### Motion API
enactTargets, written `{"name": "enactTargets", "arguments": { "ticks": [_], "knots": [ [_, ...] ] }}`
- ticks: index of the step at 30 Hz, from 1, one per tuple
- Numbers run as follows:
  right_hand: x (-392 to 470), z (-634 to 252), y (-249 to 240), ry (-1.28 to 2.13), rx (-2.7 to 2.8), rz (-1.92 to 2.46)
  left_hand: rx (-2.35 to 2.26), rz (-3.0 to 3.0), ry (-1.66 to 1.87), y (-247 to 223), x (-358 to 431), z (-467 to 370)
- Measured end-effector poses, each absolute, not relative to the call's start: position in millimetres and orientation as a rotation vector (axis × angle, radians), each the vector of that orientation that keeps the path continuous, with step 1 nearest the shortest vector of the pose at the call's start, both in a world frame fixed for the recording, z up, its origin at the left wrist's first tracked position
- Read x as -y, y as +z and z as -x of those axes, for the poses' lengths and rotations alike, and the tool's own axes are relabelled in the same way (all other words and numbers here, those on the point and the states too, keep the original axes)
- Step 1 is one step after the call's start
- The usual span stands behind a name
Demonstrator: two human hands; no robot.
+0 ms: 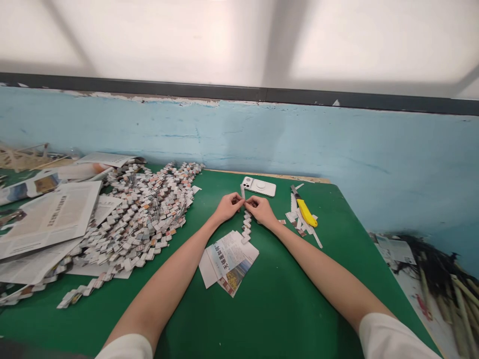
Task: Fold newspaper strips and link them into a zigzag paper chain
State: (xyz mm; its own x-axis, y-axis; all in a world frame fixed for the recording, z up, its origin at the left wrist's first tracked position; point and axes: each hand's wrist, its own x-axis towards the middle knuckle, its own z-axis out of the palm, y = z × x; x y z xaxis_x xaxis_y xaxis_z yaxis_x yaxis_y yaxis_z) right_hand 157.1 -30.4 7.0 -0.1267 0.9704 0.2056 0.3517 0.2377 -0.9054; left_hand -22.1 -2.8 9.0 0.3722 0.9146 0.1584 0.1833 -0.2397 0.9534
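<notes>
My left hand (228, 207) and my right hand (261, 209) meet over the middle of the table, fingertips pinched together. Between them is the top end of a short zigzag chain of folded paper (246, 227), with a narrow paper strip (242, 192) standing up from it. The chain hangs down toward me, its lower end lying on cut newspaper pieces (228, 259). Both hands grip the chain's end; the exact fold under the fingertips is hidden. Just beyond the hands lies a white phone (260, 186), back side up.
A yellow-handled utility knife (307, 212) lies on paper scraps (299, 224) to the right. A large heap of folded-paper chains (149, 214) and newspaper sheets (52, 214) cover the left of the green table (277, 309). Behind is a blue wall (239, 132); sticks (458, 299) lie below the right edge.
</notes>
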Motion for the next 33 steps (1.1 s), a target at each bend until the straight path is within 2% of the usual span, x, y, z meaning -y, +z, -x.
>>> {"name": "enactTargets", "arguments": {
  "ticks": [33],
  "knots": [
    [37.7,-155.5,12.1,0.829,1.689,1.198,-0.920,-1.493,1.043,9.4,0.0,21.3]
  ]
}}
